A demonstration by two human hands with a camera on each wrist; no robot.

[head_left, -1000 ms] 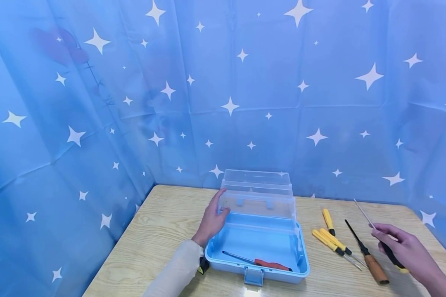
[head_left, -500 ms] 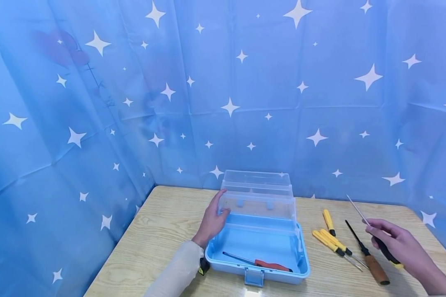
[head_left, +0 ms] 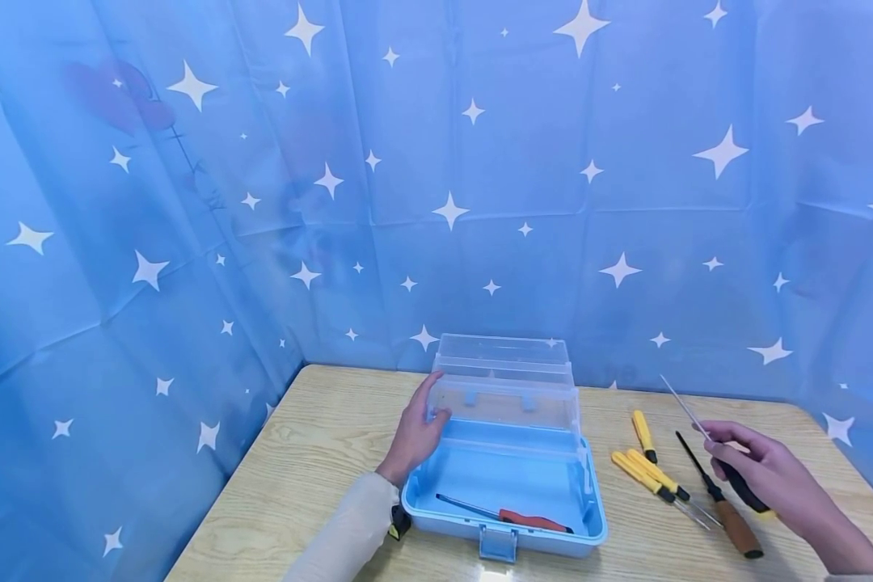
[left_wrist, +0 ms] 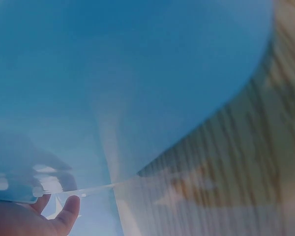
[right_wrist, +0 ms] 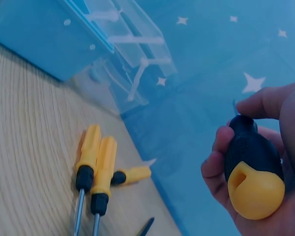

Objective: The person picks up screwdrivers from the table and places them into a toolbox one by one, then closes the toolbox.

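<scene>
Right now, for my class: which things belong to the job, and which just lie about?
Probably the job:
black-and-yellow screwdriver, held by the right hand
open blue toolbox, clear lid touched by the left hand

Seemingly lying about, untouched:
red screwdriver inside
three yellow-handled tools
brown-handled screwdriver
dark object, partly hidden

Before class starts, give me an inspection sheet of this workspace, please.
Surface: wood-grain table.
Job's things: open blue toolbox with clear lid, red-handled screwdriver inside.
Clutter: two yellow-handled screwdrivers, another yellow handle, brown-handled screwdriver; partly hidden black-and-yellow item beside toolbox.
Grips: left-hand grip on clear lid's edge; right-hand grip holding black-and-yellow screwdriver above table.
Cables: nothing seen.
Surroundings: star-patterned blue curtain.
</scene>
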